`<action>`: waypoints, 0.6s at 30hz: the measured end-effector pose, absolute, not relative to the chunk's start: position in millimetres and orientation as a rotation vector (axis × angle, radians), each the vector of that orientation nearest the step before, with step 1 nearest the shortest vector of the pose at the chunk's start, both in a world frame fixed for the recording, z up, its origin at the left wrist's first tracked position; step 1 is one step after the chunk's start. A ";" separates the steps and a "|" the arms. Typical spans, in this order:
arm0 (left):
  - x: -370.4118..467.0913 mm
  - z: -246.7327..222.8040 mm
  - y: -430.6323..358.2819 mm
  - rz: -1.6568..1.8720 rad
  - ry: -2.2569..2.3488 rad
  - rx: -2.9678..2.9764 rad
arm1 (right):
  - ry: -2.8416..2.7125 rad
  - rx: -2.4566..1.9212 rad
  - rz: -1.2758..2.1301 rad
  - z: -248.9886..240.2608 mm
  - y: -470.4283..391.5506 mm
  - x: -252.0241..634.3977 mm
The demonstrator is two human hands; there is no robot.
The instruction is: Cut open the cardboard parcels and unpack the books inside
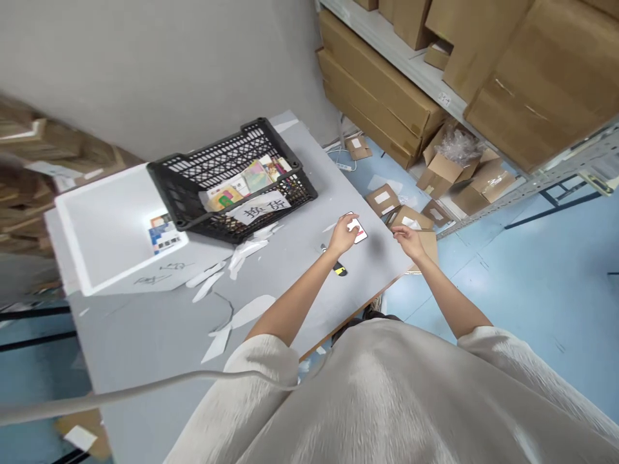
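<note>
My left hand (343,234) is closed at the left side of a flat card-like thing, apparently a smartphone (360,236), with a dark edge and a white face marked in pink. The thumb and fingers overlap its face. I cannot tell whether it touches the table. My right hand (407,241) is over the table's right edge, fingertips pinched together; whatever they hold, if anything, is too small to make out. A black-and-yellow utility knife (340,269) lies on the grey table (309,283), just below my left hand.
A black plastic crate (193,219) with colourful packets stands at the back, beside a white bin (111,281) holding a few packets. Paper scraps (251,311) litter the table. Cardboard boxes (384,199) sit on the floor at right, below a loaded shelf (425,74). A pale cable (145,390) crosses the lower left.
</note>
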State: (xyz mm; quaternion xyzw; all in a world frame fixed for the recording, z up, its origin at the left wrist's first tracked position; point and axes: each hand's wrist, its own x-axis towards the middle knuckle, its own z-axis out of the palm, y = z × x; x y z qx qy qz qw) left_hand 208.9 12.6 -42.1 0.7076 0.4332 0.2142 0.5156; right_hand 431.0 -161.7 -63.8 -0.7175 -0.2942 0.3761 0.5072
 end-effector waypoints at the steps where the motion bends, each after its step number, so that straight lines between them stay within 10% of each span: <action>1: 200.3 -41.5 11.7 0.525 1.059 1.676 | -0.727 -1.729 0.916 -62.8 -157.9 425.4; 18: 1.7 -32.0 -21.3 0.715 1.249 1.503 | -0.980 -1.673 1.101 -36.3 -102.7 265.7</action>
